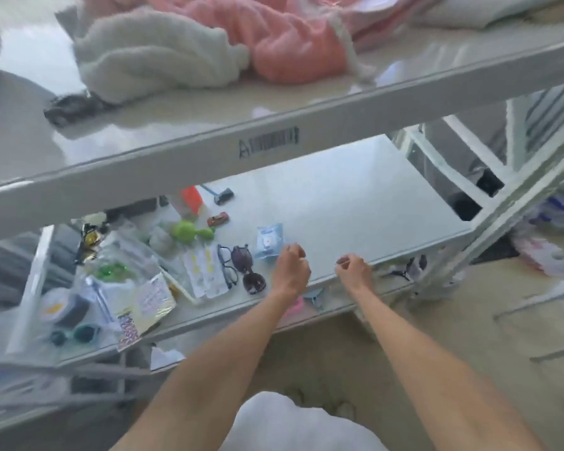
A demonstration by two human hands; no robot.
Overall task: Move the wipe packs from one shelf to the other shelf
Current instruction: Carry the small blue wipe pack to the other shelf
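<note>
A small light-blue wipe pack [269, 242] lies flat on the lower white shelf [355, 203]. My left hand [290, 268] hovers just to its right with fingers loosely curled, holding nothing, and I cannot tell whether it touches the pack. Over the shelf's front edge, my right hand [354, 271] is also loosely curled and empty. The upper shelf [209, 151] runs across the view above, with a barcode label on its front rail.
On the lower shelf to the left lie two pairs of glasses [241, 268], a green toy [189, 232], a small red toy car [218, 219], packets and stickers. White and pink fluffy cloths [189, 56] sit on the upper shelf. The shelf's right post [502, 216] slants down.
</note>
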